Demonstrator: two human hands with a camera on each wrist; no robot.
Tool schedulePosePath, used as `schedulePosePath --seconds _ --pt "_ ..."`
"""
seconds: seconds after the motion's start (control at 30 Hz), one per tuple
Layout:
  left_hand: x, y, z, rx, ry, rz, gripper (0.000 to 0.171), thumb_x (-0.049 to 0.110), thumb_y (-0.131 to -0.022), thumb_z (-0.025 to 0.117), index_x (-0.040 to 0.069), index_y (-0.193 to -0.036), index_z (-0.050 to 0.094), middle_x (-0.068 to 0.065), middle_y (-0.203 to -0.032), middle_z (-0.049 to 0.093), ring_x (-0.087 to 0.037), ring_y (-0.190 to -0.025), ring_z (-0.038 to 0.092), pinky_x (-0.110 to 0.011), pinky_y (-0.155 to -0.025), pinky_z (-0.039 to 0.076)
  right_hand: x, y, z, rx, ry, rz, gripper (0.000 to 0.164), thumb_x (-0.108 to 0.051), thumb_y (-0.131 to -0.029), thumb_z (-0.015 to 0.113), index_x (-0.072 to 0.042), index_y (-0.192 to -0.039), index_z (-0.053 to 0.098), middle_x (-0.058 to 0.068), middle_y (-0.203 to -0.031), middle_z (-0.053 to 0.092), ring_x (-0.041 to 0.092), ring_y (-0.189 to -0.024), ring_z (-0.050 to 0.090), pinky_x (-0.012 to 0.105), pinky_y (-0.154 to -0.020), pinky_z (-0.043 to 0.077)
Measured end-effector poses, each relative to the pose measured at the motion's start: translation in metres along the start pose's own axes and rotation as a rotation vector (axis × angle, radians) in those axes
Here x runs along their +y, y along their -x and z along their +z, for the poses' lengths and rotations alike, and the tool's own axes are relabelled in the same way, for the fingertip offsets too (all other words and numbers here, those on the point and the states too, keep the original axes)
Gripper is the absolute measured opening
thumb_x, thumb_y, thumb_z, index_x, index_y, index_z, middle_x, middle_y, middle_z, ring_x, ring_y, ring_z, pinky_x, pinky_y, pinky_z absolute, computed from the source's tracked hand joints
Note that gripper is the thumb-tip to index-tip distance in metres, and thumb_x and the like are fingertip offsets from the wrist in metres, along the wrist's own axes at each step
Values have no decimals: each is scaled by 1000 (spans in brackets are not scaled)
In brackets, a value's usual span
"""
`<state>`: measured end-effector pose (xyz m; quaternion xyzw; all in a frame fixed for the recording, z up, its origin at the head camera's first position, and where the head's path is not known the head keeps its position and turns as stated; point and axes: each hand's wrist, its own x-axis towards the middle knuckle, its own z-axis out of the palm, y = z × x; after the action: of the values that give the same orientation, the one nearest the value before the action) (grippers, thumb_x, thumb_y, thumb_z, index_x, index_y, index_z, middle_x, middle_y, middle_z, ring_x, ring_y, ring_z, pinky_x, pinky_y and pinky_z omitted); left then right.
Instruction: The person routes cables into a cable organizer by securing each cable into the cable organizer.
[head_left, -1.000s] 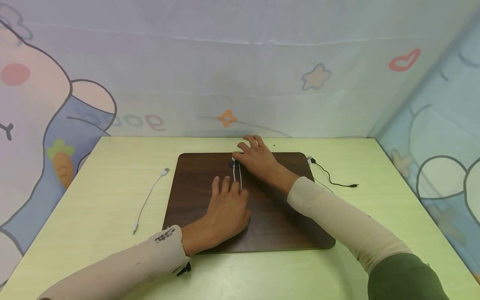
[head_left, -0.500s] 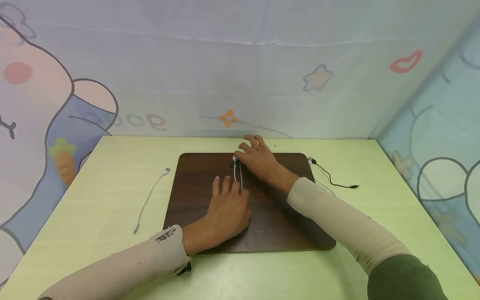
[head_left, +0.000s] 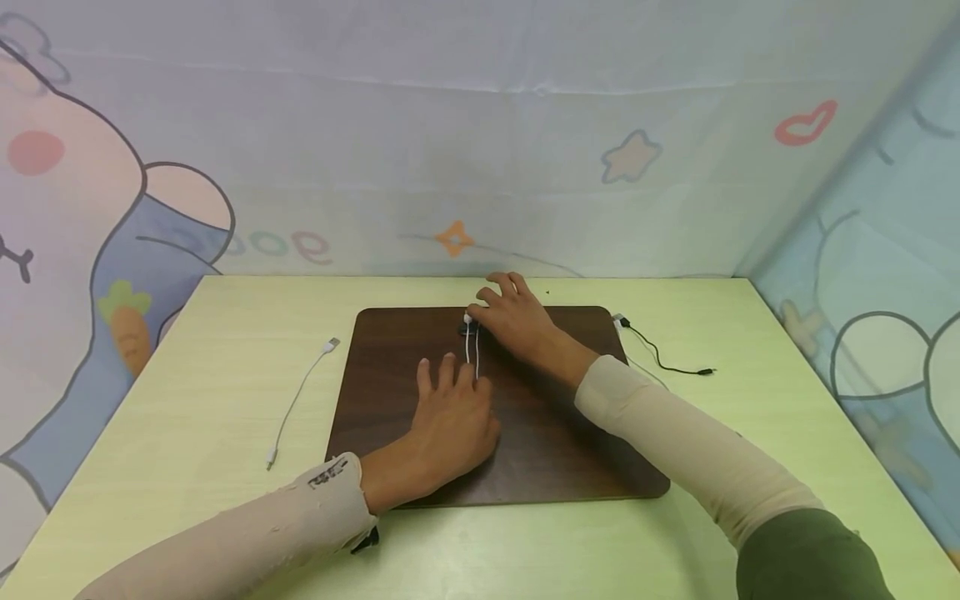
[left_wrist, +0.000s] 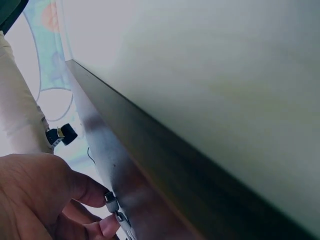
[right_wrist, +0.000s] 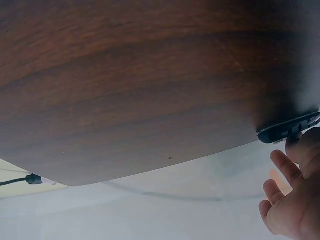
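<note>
In the head view two white cables (head_left: 468,346) run down the brown board (head_left: 390,375) from a small black cable holder (head_left: 467,330) near its far edge. My left hand (head_left: 453,425) is over the middle of the board. The left wrist view shows its thumb and a finger pinching a cable plug (left_wrist: 111,202), with a second plug close beside it. My right hand (head_left: 517,321) is at the holder, a fingertip beside the white plug (head_left: 468,318) on top. From the right wrist, a finger grips the holder's edge while other fingers point away; the thumb is hidden.
A short white USB cable (head_left: 296,400) lies on the pale table (head_left: 187,400) left of the board. To the right are a black USB cable (head_left: 667,362) and a thin white cable (head_left: 648,372) partly hidden by the sleeve. A patterned cloth wall (head_left: 375,167) stands behind.
Both hands keep their places and holds. The left hand has shifted very slightly left, and the whole head view has moved a little.
</note>
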<state>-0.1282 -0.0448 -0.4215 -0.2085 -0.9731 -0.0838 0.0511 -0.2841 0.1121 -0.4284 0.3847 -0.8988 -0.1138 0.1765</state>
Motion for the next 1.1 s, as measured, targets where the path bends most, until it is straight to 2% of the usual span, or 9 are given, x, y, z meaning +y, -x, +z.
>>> schedulePosePath --seconds 0.3,0.53,0.6,0.7,0.77,0.83,1.1 --pt "-1 2 0 27 -8 7 33 25 -105 72 -1 -123 73 -28 -139 68 -56 -152 50 -79 -125 34 0 2 1 43 9 -5 32 -6 -107 75 -22 -134 73 7 -138 76 39 -149 58 56 -121 49" --pt "-3 2 1 30 17 14 33 26 -106 69 -1 -125 71 -29 -139 67 -57 -152 49 -79 -126 32 0 2 -1 19 -6 11 29 -7 -109 72 -21 -135 71 8 -141 75 40 -151 56 57 -123 48" --pt "-9 0 15 69 6 32 32 27 -106 67 0 -124 71 -27 -136 68 -56 -149 52 -79 -124 33 1 2 -1 24 -4 13 27 -7 -109 72 -20 -133 71 8 -140 76 40 -151 57 57 -122 49" --pt "-10 2 16 93 2 40 32 28 -106 68 1 -122 70 -27 -133 68 -56 -146 53 -80 -122 35 0 2 0 47 -1 12 25 -7 -109 72 -19 -131 70 8 -139 76 40 -149 58 56 -121 50" --pt "-10 3 15 103 -1 41 31 28 -106 68 0 -121 69 -27 -131 69 -56 -145 54 -80 -121 36 0 2 0 66 -3 11 25 -7 -109 72 -18 -131 69 8 -139 76 39 -148 59 56 -120 50" --pt "-6 7 0 81 8 27 31 26 -106 70 -1 -121 69 -29 -132 69 -58 -147 54 -80 -123 36 0 2 0 80 -11 9 24 -7 -108 73 -17 -130 69 9 -141 75 40 -147 59 56 -119 51" --pt "-9 12 -3 70 11 3 27 25 -108 69 0 -119 70 -28 -131 70 -58 -147 54 -80 -123 35 -4 0 -3 64 -54 17 25 -6 -109 72 -15 -132 68 11 -149 72 40 -149 58 57 -120 50"
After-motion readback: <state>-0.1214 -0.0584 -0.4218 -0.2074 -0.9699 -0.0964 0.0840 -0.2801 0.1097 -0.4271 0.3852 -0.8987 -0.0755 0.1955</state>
